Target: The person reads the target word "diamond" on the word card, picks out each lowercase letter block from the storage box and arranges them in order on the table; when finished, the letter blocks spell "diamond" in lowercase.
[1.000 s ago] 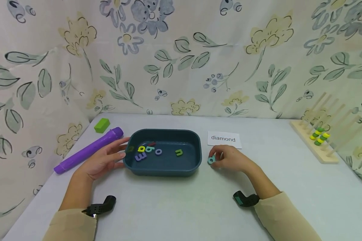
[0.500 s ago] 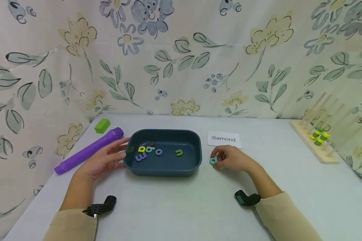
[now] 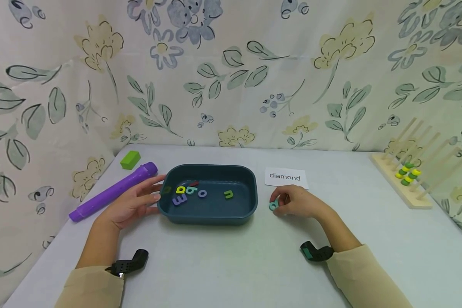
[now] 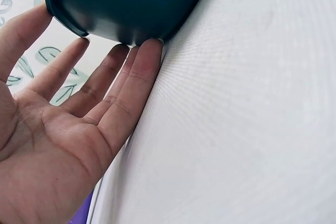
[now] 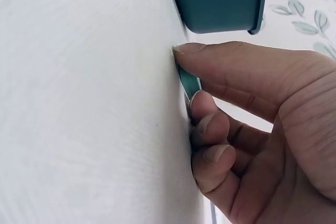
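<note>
In the head view my right hand (image 3: 298,202) pinches a small teal toy letter (image 3: 273,205) on the white table, just right of the dark blue tray (image 3: 208,221). The right wrist view shows thumb and index finger at the edges of the teal letter (image 5: 190,81), the other fingers curled beside it. My left hand (image 3: 132,205) is at the tray's left end; in the left wrist view its fairly straight fingertips (image 4: 149,56) touch the tray's wall (image 4: 131,9). Inside the tray lie several letters, among them a yellow one (image 3: 181,190), a purple one (image 3: 179,199) and a green one (image 3: 228,194).
A white card (image 3: 286,178) reading "diamond" lies just beyond my right hand. Left of the tray are a purple tube (image 3: 113,192) and a green block (image 3: 130,160). A wooden peg rack (image 3: 402,182) with green and yellow beads stands at the far right.
My right hand has slid the teal letter slightly to the right along the table, away from the tray. The left hand and the tray have stayed put.
</note>
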The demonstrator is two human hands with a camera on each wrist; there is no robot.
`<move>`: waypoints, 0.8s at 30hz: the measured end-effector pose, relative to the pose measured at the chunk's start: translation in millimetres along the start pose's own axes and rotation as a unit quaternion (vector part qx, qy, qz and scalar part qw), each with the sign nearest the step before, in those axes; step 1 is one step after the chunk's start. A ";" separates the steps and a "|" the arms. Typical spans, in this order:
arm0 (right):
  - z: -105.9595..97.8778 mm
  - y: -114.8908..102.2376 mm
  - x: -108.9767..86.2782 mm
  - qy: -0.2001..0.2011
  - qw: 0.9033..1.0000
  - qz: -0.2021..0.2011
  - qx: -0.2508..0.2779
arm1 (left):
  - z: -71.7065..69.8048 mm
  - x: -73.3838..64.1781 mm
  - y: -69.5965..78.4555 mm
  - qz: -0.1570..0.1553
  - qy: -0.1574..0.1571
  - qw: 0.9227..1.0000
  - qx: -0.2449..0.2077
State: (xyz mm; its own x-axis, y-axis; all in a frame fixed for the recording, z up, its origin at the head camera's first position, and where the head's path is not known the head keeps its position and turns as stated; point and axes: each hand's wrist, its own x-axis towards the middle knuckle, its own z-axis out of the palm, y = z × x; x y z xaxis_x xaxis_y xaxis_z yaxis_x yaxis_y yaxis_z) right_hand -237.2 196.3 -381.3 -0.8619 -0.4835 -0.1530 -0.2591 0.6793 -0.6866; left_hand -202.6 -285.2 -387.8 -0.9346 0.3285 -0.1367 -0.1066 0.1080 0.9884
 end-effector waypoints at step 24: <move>-14.0 -8.0 -2.6 0.010 0.999 -0.037 -0.012 | -1.0 1.9 -0.1 -0.003 0.000 1.000 0.008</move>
State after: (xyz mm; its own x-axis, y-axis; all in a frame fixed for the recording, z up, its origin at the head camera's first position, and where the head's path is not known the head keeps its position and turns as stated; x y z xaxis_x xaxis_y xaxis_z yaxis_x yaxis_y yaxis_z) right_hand -239.0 199.9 -365.5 -0.8486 -0.5216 -0.0880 -0.3326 0.6555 -0.6780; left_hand -204.7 -285.5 -388.1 -0.9341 0.3272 -0.1427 -0.1072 0.1244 0.9864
